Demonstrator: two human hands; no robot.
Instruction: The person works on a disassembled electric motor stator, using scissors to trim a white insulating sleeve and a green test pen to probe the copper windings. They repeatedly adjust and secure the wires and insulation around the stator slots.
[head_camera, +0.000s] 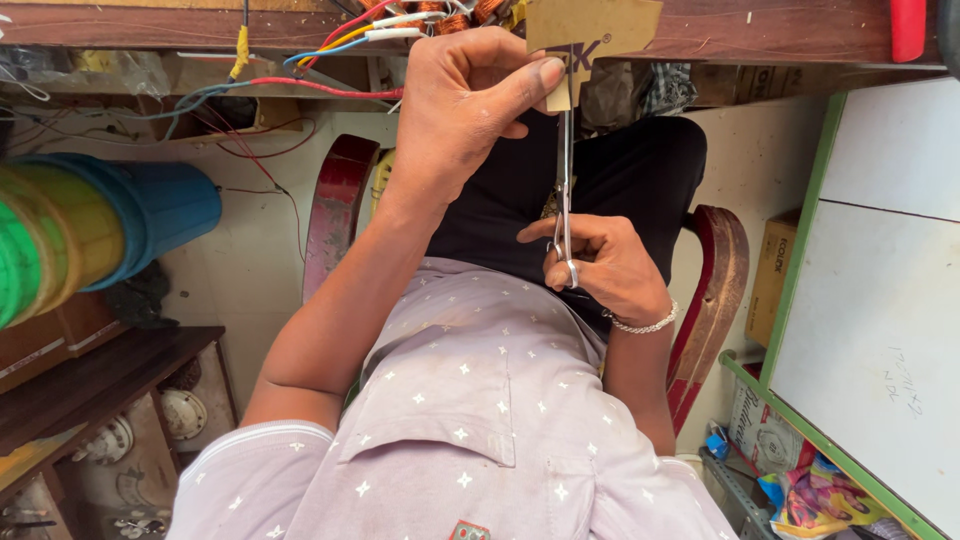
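Brown card piece (590, 30) pinched in my left hand (465, 110), thumb and fingers clamped on its lower edge. Steel scissors (564, 170) just below the card, blades seemingly nearly closed at its edge; my right hand (600, 265) grips the handles, fingers through loops.

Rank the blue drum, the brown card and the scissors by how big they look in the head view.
1. blue drum, partly out of frame
2. brown card, cut off at the top
3. scissors, thin; length rivals the card, so unsure

A dark wooden workbench (760, 35) with coloured wires (330, 45) runs across the top, a pale wall (265, 215) behind, a green-framed white cabinet (880, 300) beside it.
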